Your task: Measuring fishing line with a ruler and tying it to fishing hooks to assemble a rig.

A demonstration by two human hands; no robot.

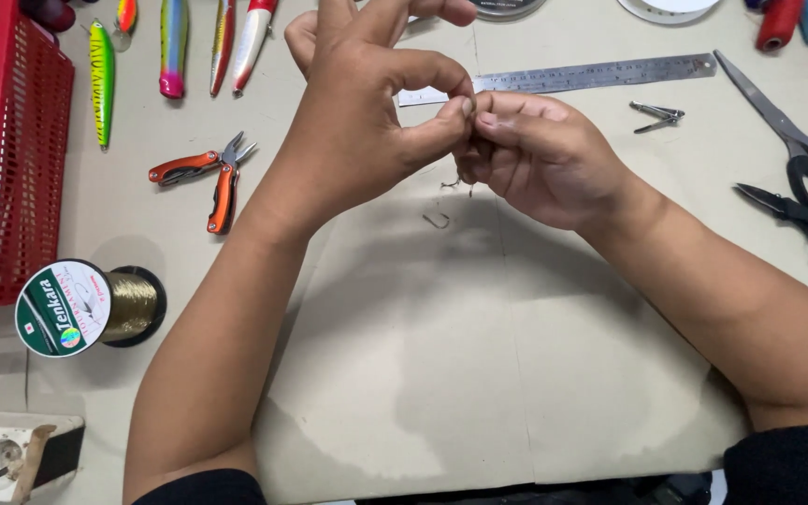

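Counter (610, 309) covered by a cardboard sheet (479, 374) that gives a plain working ground; red basket (21, 159) at the left edge, keeping stock out of the way. Tools ring the sheet within reach: scissors (797, 140) and steel ruler (600, 73) to the right and far side, lures (175, 47) in a row at the top, line spool (86, 307) lying on its side at left, orange pliers (212, 178) beside it, clippers (656, 114) near the ruler. Left hand (367, 131) and right hand (544, 159) meet above the sheet, each grip pinched on a small hook (456, 184), which hangs between the fingertips, raised for close view; a spare hook (436, 221) lies just below
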